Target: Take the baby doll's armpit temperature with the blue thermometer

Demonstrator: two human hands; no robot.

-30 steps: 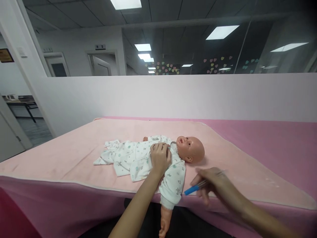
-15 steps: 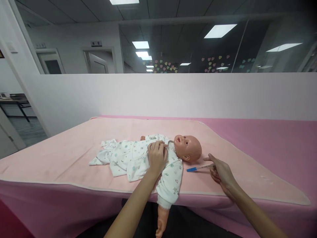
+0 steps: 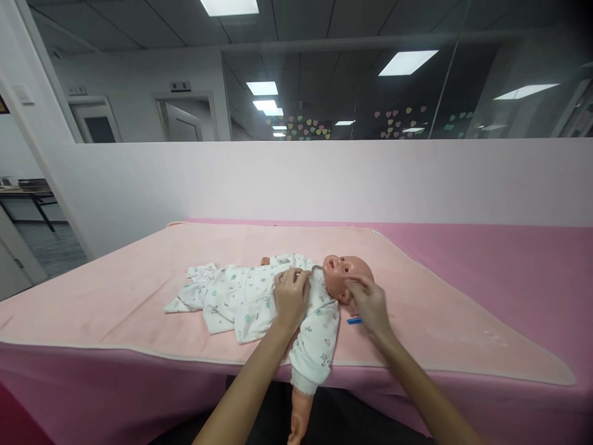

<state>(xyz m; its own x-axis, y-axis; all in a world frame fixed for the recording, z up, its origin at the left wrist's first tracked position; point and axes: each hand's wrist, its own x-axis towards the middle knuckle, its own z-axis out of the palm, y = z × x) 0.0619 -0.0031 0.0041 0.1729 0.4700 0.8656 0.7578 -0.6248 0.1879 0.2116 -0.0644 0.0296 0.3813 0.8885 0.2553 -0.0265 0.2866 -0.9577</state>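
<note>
A baby doll (image 3: 356,267) lies on its back, head to the right, dressed in a white baby outfit (image 3: 245,290) with a small print. One bare doll arm hangs over the table's front edge. My left hand (image 3: 291,296) rests on the doll's chest, fingers bent and gripping the outfit near its neckline. Beside the doll's cheek is my right hand (image 3: 370,306), its fingers pointing left and partly spread, with nothing visible in them. The blue end of a thermometer-like stick (image 3: 354,321) shows on the blanket; my right hand hides the rest.
A peach blanket (image 3: 139,278) covers much of the pink-covered table (image 3: 509,272). Behind it stands a white wall (image 3: 296,182) with a glass window above. A doorway and a desk (image 3: 32,194) are at the far left.
My right hand has moved left from beside the stick to the doll's cheek, and the stick stays on the blanket. My left hand remains on the chest, fingers more bent.
</note>
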